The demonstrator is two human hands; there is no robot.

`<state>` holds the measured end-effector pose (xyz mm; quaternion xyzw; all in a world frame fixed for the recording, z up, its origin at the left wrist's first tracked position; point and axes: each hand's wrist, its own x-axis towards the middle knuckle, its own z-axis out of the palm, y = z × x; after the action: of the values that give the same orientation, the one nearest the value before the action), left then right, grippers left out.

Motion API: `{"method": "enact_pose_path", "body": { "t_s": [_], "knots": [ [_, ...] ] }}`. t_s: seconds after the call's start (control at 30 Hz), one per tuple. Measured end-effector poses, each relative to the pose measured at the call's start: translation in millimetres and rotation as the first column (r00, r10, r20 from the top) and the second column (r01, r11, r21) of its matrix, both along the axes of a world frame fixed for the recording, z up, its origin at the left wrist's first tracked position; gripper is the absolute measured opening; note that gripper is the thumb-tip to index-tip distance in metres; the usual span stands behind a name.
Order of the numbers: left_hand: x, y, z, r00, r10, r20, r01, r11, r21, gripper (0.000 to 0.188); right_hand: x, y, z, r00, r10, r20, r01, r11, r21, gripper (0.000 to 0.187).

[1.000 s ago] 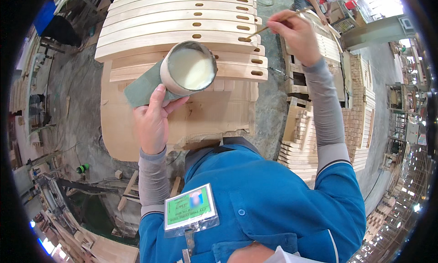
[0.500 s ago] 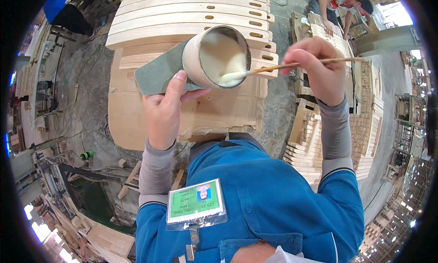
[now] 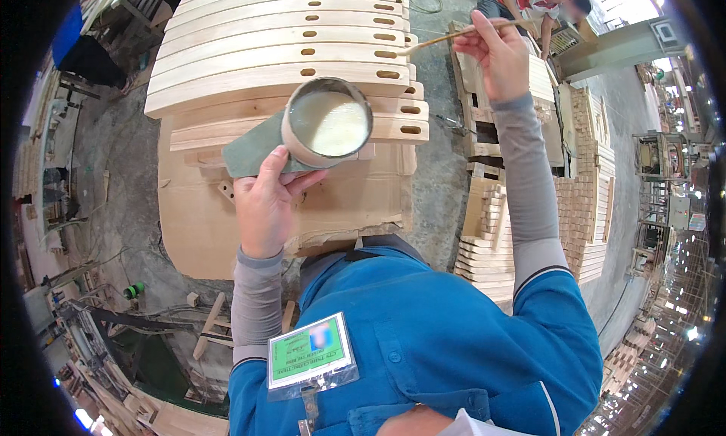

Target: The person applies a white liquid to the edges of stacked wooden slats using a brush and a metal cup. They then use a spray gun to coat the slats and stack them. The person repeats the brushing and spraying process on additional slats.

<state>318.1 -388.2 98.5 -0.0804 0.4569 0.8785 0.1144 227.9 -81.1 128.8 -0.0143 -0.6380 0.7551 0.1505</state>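
Note:
My left hand [image 3: 265,209] is closed around a flat grey-green piece [image 3: 253,145] and the base of a round cup [image 3: 290,137]. Creamy white liquid, probably glue, [image 3: 342,130] fills part of the cup, which tilts toward me. Pinched in the fingers of my right hand [image 3: 493,58] is a thin wooden stick [image 3: 442,39], its pale tip pointing left. That tip is at the right ends of the slotted wooden slats [image 3: 340,54], beside an oval slot; whether it touches the wood I cannot tell. Most slats lie side by side, each with oval slots near this end.
Brown cardboard [image 3: 204,232] lies under the slats, nearest my body. Stacked wood pieces [image 3: 491,262] stand to the right on the floor. Another person [image 3: 522,1] bends over wood at the upper right. A dark-clothed person [image 3: 91,58] is at the far left.
My right hand has moved up and away, lifting the stick's tip out of the cup to the slat ends. The cup in my left hand sits slightly lower and further left in view.

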Motion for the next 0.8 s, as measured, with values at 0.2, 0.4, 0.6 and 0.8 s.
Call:
{"method": "enact_pose_path", "body": {
  "t_s": [0.2,0.4,0.6,0.8],
  "knots": [
    [4,-21,-6,0.997,0.078,0.0,-0.078,0.995,-0.057,0.025,-26,-5,-10,0.999,-0.043,-0.01,0.043,0.945,0.325,0.018],
    [7,-30,-3,0.994,0.108,0.004,-0.108,0.993,-0.058,0.027,-40,-35,-9,0.998,0.042,-0.035,-0.017,0.844,0.536,0.02],
    [8,-35,1,0.99,0.134,-0.043,-0.137,0.988,-0.077,0.026,-48,-50,-7,1.0,-0.016,-0.024,0.029,0.541,0.84,0.021],
    [7,-36,0,0.992,0.114,-0.045,-0.117,0.99,-0.082,0.025,-45,-75,0,0.994,0.074,-0.076,0.008,0.664,0.748,0.022]
  ]
}}
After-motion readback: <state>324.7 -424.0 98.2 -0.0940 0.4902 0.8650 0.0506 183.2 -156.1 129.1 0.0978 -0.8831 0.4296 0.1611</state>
